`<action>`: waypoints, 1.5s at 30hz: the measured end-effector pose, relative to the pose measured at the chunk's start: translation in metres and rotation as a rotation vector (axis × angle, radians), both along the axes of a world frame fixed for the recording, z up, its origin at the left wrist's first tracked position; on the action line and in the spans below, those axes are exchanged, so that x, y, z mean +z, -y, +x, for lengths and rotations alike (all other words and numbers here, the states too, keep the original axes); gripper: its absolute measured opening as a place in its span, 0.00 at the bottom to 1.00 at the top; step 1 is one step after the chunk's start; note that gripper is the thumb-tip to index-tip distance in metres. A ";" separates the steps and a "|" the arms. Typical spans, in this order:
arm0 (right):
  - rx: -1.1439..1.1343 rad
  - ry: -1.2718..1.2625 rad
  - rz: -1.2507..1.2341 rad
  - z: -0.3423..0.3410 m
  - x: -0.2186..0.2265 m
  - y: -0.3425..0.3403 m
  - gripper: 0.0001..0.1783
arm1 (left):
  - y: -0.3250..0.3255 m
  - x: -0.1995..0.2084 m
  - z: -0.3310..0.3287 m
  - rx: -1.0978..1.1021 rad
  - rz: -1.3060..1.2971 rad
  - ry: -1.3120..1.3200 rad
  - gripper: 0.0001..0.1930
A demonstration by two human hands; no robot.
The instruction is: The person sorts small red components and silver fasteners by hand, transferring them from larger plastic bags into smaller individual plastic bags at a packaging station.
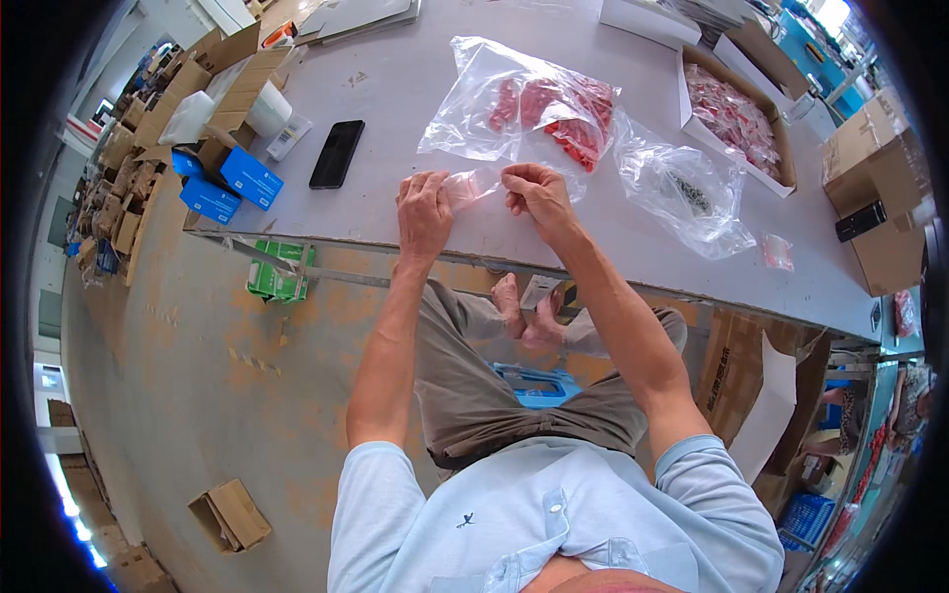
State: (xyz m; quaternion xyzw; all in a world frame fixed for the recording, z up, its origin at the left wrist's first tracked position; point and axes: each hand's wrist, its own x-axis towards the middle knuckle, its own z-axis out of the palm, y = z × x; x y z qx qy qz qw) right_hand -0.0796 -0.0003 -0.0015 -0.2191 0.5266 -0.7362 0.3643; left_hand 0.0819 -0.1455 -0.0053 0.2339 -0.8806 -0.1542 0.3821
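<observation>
My left hand [425, 212] is closed on a small clear plastic bag [467, 188] with a pinkish tint, at the table's near edge. Just right of that bag, my right hand [542, 201] has its fingers curled into a pinch; whatever is between the fingertips is too small to make out. Beyond both hands lies a large clear bag [474, 104] with many small red pieces [573, 133] in and on it. To its right rests another clear bag [682, 193] holding small dark pieces. A small filled packet [778, 251] lies farther right.
A black phone [337, 155] and blue boxes [227, 183] are on the table's left side. An open carton of filled packets [732, 114] stands at the back right, with a brown cardboard box [875, 188] beside it. Below the table edge is a green box [281, 271].
</observation>
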 end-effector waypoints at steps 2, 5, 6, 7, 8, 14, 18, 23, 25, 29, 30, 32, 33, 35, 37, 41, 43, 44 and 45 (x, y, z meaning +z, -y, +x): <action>-0.037 0.022 -0.006 0.002 0.001 -0.002 0.08 | 0.002 -0.002 0.001 0.004 -0.008 -0.007 0.14; -0.039 -0.013 0.032 0.003 0.004 -0.004 0.07 | 0.003 -0.002 0.002 -0.001 -0.010 -0.020 0.13; -0.040 -0.016 0.035 0.004 0.005 -0.003 0.07 | 0.003 -0.001 0.003 0.004 -0.008 -0.009 0.14; -0.021 -0.060 0.078 0.004 0.006 -0.002 0.07 | 0.002 0.000 0.003 0.010 -0.005 0.003 0.14; -0.001 -0.104 0.120 0.003 0.007 -0.001 0.08 | 0.002 0.002 0.003 0.010 -0.004 0.001 0.14; -0.051 -0.192 0.205 0.006 0.008 0.003 0.14 | -0.022 0.023 0.009 -0.121 -0.113 -0.134 0.15; -0.010 -0.243 0.253 0.002 0.010 0.007 0.15 | -0.020 0.024 0.010 -0.326 -0.245 0.037 0.13; 0.072 -0.087 0.219 -0.005 0.007 0.002 0.11 | -0.016 0.016 0.009 -0.330 -0.198 0.113 0.08; 0.032 -0.060 0.179 -0.004 0.006 0.001 0.10 | -0.015 0.015 0.010 -0.323 -0.184 0.095 0.08; -0.063 -0.051 0.090 -0.003 0.000 -0.007 0.09 | -0.018 0.018 0.010 -0.304 -0.165 0.102 0.08; -0.067 -0.050 0.090 -0.004 -0.001 -0.010 0.09 | -0.019 0.019 0.009 -0.299 -0.164 0.108 0.09; -0.050 -0.087 0.126 -0.004 0.001 -0.017 0.11 | -0.021 0.020 0.008 -0.296 -0.162 0.116 0.10; -0.045 -0.083 0.127 0.003 0.013 -0.016 0.11 | -0.019 0.019 0.011 -0.283 -0.162 0.121 0.11; -0.032 -0.141 0.345 0.012 0.035 -0.013 0.13 | -0.017 0.016 0.013 -0.278 -0.162 0.126 0.11; 0.003 -0.213 0.364 0.008 0.027 -0.008 0.13 | -0.017 0.014 0.010 -0.275 -0.160 0.114 0.12; -0.002 -0.257 0.260 0.002 0.012 -0.014 0.13 | -0.020 0.017 0.006 -0.281 -0.143 0.121 0.13; -0.013 -0.238 0.230 0.005 0.008 -0.025 0.13 | -0.020 0.017 0.009 -0.261 -0.145 0.142 0.13; -0.032 -0.221 0.203 0.005 0.008 -0.031 0.13 | -0.019 0.015 0.008 -0.264 -0.144 0.141 0.13; -0.036 -0.221 0.204 0.003 0.007 -0.034 0.13 | -0.017 0.014 0.008 -0.267 -0.138 0.138 0.14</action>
